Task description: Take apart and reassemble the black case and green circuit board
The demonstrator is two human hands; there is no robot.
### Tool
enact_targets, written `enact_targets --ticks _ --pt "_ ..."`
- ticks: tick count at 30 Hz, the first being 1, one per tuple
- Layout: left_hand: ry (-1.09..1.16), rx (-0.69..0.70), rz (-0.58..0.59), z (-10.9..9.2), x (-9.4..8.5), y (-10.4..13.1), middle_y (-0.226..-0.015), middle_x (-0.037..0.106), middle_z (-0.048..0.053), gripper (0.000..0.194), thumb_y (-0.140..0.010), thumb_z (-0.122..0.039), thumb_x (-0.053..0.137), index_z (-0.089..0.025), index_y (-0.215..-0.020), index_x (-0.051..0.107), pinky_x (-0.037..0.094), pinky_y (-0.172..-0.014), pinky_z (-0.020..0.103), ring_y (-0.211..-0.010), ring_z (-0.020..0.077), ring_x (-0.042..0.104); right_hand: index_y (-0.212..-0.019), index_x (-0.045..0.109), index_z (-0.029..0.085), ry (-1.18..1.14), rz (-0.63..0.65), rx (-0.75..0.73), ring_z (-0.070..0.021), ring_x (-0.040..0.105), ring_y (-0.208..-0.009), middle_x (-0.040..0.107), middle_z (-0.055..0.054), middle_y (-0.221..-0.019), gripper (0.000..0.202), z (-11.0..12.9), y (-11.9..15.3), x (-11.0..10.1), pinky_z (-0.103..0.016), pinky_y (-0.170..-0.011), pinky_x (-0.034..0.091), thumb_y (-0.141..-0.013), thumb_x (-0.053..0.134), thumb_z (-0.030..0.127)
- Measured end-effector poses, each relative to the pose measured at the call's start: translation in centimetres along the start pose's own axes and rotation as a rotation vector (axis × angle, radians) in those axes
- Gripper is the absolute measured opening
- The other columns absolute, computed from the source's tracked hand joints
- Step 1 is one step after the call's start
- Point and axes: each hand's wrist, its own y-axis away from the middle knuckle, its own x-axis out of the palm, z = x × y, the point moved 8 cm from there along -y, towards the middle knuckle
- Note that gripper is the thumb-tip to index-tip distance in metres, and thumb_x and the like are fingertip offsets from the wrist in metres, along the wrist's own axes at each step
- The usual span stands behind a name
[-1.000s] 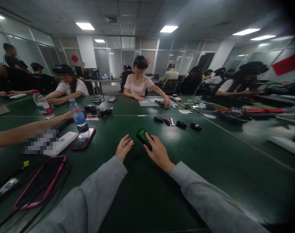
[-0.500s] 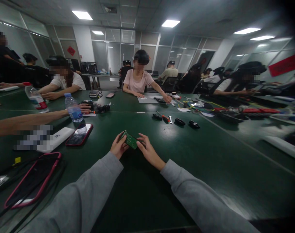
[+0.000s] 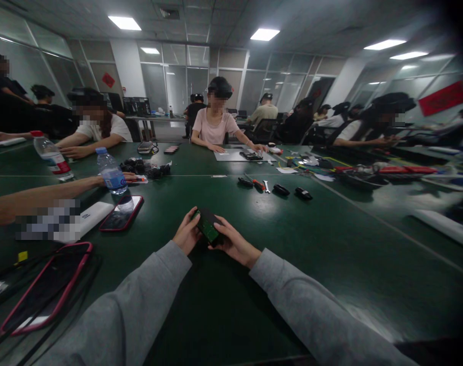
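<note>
Left hand: thumb and fingers closed on left edge of green circuit board. Right hand: closed about right side. Board between both, neither nearer; long axis slanting, far end pointing away and left, near end toward right fingers. Beneath: green table. Beyond, well apart: wrench.
</note>
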Motion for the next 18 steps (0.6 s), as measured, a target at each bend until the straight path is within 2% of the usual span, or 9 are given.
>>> enact_targets --ticks 4,6,10,14,18 --pt "-0.006 -0.141 -0.023 1.9 0.2 0.2 -0.097 0.064 0.009 0.036 -0.073 -0.034 0.066 -0.017 -0.103 0.057 0.049 -0.072 0.028 -0.084 0.0171 0.062 -0.121 0.033 0.031 0.237 -0.124 -0.146 -0.0151 0.056 -0.086 0.046 -0.003 -0.108 0.054 0.7 0.1 -0.2 -0.033 -0.069 0.055 -0.077 0.063 0.039" --pt "-0.013 -0.130 -0.012 2.0 0.6 0.4 -0.096 0.064 0.010 0.035 -0.072 -0.033 0.067 -0.016 -0.102 0.057 0.049 -0.069 0.027 -0.083 0.0174 0.062 -0.121 0.032 0.030 0.372 -0.143 -0.223 -0.0152 0.055 -0.088 0.046 -0.003 -0.105 0.055 1.0 0.1 -0.1 -0.032 -0.071 0.054 -0.077 0.063 0.039" --pt "-0.055 -0.126 0.000 2.0 0.9 0.8 -0.094 0.064 0.010 0.038 -0.072 -0.032 0.068 -0.015 -0.104 0.055 0.049 -0.064 0.027 -0.078 0.0173 0.063 -0.121 0.030 0.028 0.547 -0.103 -0.307 -0.0159 0.053 -0.092 0.044 -0.003 -0.102 0.053 1.3 0.1 0.0 -0.030 -0.073 0.053 -0.079 0.060 0.039" --pt "-0.082 -0.139 -0.022 2.0 0.5 0.8 -0.096 0.064 0.010 0.043 -0.070 -0.033 0.069 -0.015 -0.106 0.054 0.050 -0.068 0.029 -0.078 0.0176 0.063 -0.123 0.028 0.027 0.639 -0.068 -0.336 -0.0164 0.052 -0.094 0.043 -0.004 -0.103 0.051 1.5 0.2 0.2 -0.032 -0.077 0.050 -0.083 0.056 0.039" --pt "-0.080 -0.094 -0.008 1.7 0.3 0.6 -0.096 0.064 0.010 0.044 -0.069 -0.033 0.071 -0.017 -0.106 0.054 0.051 -0.071 0.030 -0.080 0.0179 0.064 -0.124 0.028 0.023 0.745 -0.123 -0.444 -0.0170 0.049 -0.100 0.043 -0.005 -0.108 0.051 2.3 0.7 0.5 -0.034 -0.088 0.045 -0.083 0.055 0.037"
